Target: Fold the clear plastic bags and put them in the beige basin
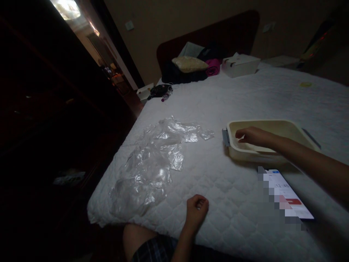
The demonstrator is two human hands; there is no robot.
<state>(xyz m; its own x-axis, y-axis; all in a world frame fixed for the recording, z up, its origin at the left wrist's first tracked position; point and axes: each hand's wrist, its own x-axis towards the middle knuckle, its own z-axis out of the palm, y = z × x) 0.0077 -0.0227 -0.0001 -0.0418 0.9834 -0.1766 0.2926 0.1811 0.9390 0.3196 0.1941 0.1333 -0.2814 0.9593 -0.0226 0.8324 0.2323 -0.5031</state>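
Observation:
My right hand (249, 135) reaches over the left end of a cream plastic bin (257, 157) with grey side latches. Its fingers are bent together, and whatever may be between them cannot be made out. Close to the bed's front edge, my left hand (196, 210) is loosely curled on the white quilted cover (226, 222), with nothing visible in it. Several clear plastic bags (155, 160) lie crinkled and overlapping to its left. The bin's floor is mostly hidden by its front wall and my right forearm.
A lit phone (289, 198), partly pixelated, lies in front of the bin. Further back are a white box (241, 65), a rolled pink cloth (212, 67), a beige cushion (189, 64) and a small bottle (166, 95). A yellow round item (305, 84) lies at the back right.

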